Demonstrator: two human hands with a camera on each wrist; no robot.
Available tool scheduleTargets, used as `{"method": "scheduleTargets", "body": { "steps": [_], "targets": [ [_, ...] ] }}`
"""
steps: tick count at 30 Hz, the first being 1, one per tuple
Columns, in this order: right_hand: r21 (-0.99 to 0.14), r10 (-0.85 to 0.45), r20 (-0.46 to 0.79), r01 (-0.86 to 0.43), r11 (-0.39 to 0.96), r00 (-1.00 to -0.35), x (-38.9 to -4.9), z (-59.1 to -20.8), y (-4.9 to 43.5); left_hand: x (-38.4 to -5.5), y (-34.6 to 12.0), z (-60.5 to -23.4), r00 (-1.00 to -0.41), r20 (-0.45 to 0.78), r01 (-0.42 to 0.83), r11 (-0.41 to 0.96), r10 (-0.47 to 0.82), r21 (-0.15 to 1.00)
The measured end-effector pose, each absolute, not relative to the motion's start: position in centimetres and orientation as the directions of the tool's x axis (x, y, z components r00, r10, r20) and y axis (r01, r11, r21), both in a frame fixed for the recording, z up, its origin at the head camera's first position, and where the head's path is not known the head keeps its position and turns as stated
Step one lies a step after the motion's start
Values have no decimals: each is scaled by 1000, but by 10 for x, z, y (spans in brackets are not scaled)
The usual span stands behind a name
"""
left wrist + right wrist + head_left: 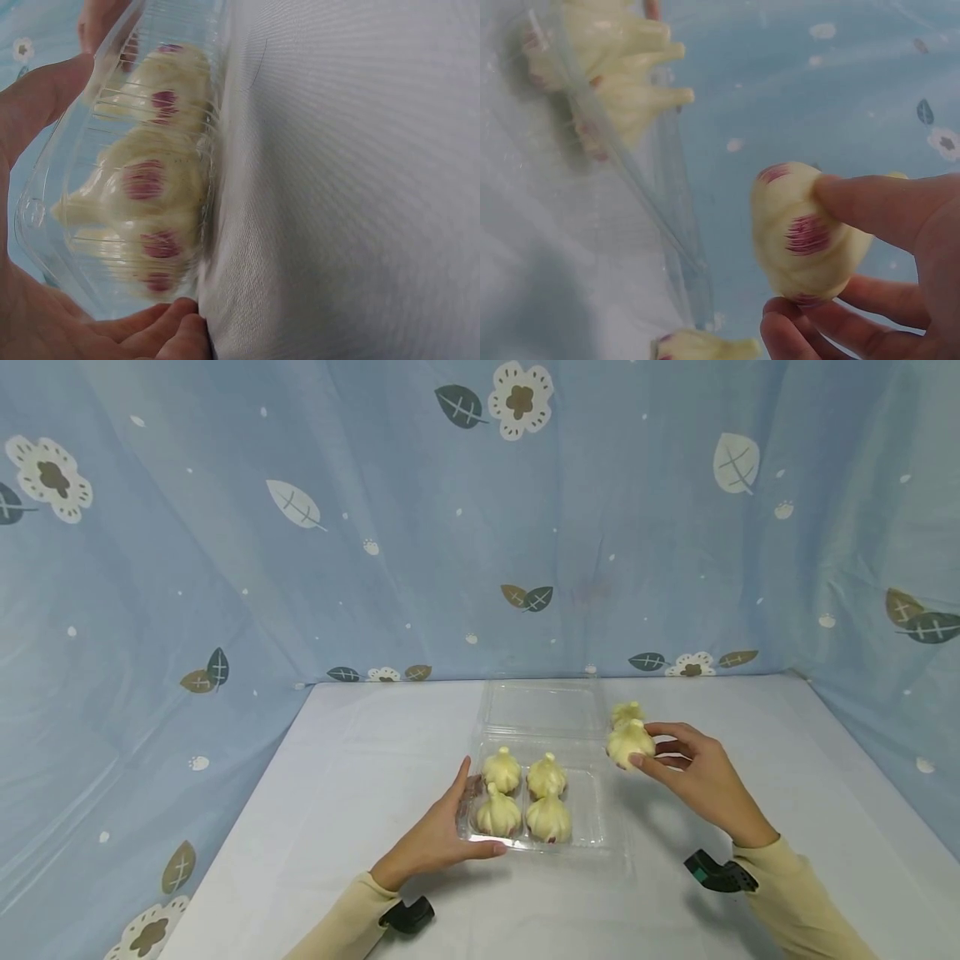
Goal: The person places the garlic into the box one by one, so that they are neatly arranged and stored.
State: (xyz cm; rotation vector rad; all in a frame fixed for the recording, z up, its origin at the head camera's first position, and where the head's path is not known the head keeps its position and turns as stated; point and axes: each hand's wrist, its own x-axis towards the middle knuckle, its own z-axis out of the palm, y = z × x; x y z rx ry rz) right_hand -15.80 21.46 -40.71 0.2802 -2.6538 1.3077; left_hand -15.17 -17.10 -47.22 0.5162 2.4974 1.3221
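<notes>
My right hand (708,777) pinches a garlic bulb (628,743) above the table, to the right of a clear plastic clamshell box (588,827). Purple patches mark the held bulb (799,232) in the right wrist view. Another garlic bulb (627,712) shows just behind it. Inside the box sit several pale garlic bulbs (499,814), in the left and middle columns; its right column holds none. My left hand (442,835) grips the box's left front corner. In the left wrist view the thumb and fingers lie around the clear wall (75,180), with bulbs visible through it.
The box's clear lid (543,708) lies folded back toward the rear of the white-covered table (375,727). A blue patterned curtain (450,527) rises behind and at the sides. Dark wrist straps (720,872) sit on both sleeves.
</notes>
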Motion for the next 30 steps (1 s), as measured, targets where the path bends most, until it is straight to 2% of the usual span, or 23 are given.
{"method": "scheduleTargets", "body": {
  "steps": [30],
  "targets": [
    [-771, -153, 230, -276, 574, -961, -166, -429, 197, -153, -169, -474, -911, -79, 158, 519, 405, 840]
  ]
}}
